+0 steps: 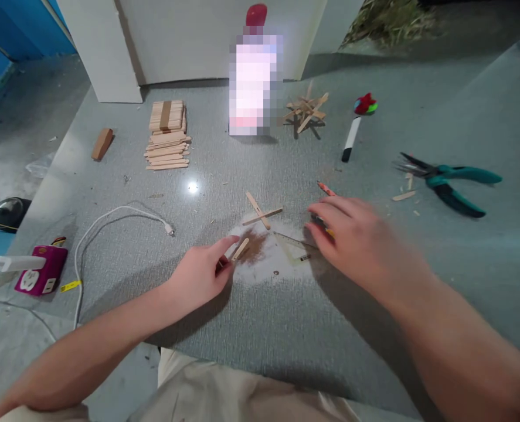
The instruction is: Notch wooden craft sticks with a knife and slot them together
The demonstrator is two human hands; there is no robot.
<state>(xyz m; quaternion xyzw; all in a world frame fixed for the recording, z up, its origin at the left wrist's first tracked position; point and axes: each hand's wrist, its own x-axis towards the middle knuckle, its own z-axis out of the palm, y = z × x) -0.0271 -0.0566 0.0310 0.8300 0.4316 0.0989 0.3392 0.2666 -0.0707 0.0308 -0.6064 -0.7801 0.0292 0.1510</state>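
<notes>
left hand: the left hand (204, 269) grasps a short stick (241, 249) near one end, between thumb and fingers; the far end sticks out free, likely so the wood can be seen and turned.
right hand: the right hand (352, 234) is blurred, fingers curled low over the table (260, 328); a red pencil (325, 188) pokes out beyond the fingers, something yellow shows under them. cannot tell if the grip is closed on either.
short stick: over a brown smear (254, 245) on a pale patch; cannot tell if powder or stain.
crossed sticks: two crossed sticks (262, 215) lie just beyond the short stick, within reach of both hands.
set square: the clear set square (292, 249) lies flat between the hands, probably kept close for measuring.
stick supply: a banded bundle (166, 115), loose sticks (167, 155) just below it; the band seems to keep the bundle neat.
stick cluster: a spiky stick cluster (307, 111) stands at the back, apart from the hands, perhaps to avoid knocks.
pliers: the pliers (444, 179) lie spread at right, scraps (404, 196) beside them.
</notes>
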